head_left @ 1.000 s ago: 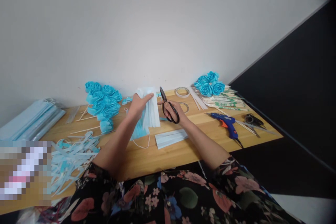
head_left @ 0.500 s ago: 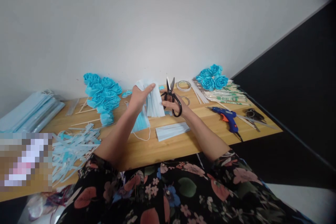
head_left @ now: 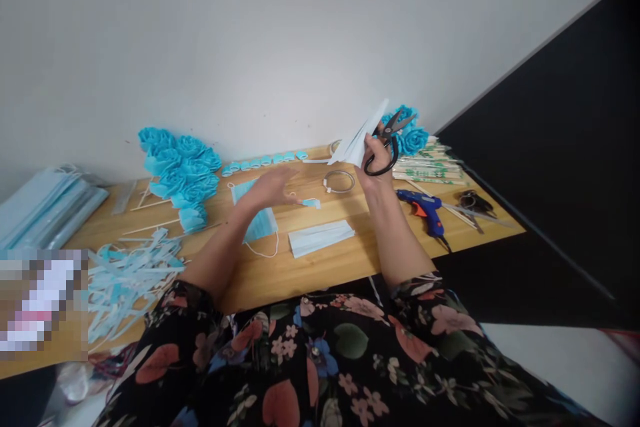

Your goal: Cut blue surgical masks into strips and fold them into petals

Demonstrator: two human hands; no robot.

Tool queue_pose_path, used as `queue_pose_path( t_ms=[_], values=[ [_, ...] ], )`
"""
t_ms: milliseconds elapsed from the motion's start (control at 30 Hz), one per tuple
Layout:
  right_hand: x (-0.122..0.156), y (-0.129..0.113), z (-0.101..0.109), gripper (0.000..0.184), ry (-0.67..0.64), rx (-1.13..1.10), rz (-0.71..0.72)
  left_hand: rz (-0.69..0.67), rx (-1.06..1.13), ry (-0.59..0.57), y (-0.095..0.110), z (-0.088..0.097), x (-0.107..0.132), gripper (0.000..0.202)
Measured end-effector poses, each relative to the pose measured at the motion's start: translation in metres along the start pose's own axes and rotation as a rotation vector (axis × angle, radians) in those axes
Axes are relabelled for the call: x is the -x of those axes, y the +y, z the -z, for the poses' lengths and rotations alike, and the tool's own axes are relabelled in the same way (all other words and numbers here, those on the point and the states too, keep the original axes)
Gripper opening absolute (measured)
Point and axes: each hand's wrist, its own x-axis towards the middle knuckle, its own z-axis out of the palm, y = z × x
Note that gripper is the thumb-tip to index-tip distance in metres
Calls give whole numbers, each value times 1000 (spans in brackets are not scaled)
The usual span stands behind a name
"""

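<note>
My right hand (head_left: 376, 159) is raised at the right of the table, closed on black scissors (head_left: 386, 141) and pinching a white piece of face mask (head_left: 361, 139) that sticks up to the left. My left hand (head_left: 271, 189) hovers low over the wooden table (head_left: 320, 267), fingers stretched out and apart, holding nothing. Under it lies a blue face mask (head_left: 255, 213) with its ear loop. A small blue scrap (head_left: 311, 203) lies just past the fingertips.
A folded mask piece (head_left: 320, 237) lies near the front edge. Blue mask roses (head_left: 180, 170) and small blue rolls (head_left: 263, 161) sit at the back. A glue gun (head_left: 424, 211), tape rings (head_left: 339, 181), wrapped chopsticks (head_left: 430, 170), stacked masks (head_left: 45, 207) and cut strips (head_left: 130, 273) surround the work spot.
My left hand let go of the white mask piece and dropped toward the table. My right hand swung up and to the right, carrying the scissors and the white piece.
</note>
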Motion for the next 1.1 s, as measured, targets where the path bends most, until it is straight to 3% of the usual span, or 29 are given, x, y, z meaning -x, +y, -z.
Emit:
queue_pose_path(
  t_ms=[100, 267, 367, 433, 567, 667, 733, 833, 933, 1000, 1100],
  values=[
    [0, 3, 0, 47, 62, -56, -6, -23, -83, -74, -3, -14, -5, 84],
    [5, 2, -8, 45, 37, -99, -89, -64, -173, -47, -4, -25, -16, 27],
    [9, -2, -15, 48, 10, -53, -147, -9, -170, -33, -2, -17, -17, 20],
    [12, -5, -19, 50, -9, -39, -168, 53, -152, 27, -3, 1, -7, 21],
    [18, -7, -27, 46, -49, -53, -195, 177, -126, 299, -13, 62, 52, 23],
    [22, -5, -32, 41, -66, -56, -213, 316, -137, 408, -26, 104, 122, 26],
    [25, -4, -35, 41, -97, -47, -218, 409, -158, 468, -38, 119, 170, 29],
    [28, -5, -41, 42, -129, -68, -239, 608, -223, 489, -64, 118, 231, 32],
    [30, -9, -47, 45, -160, -76, -267, 756, -253, 445, -93, 101, 273, 39],
    [29, -13, -52, 46, -182, -74, -273, 760, -198, 392, -107, 87, 290, 45],
    [26, -20, -60, 48, -196, -80, -268, 585, -179, 530, -112, 70, 297, 55]
  ],
)
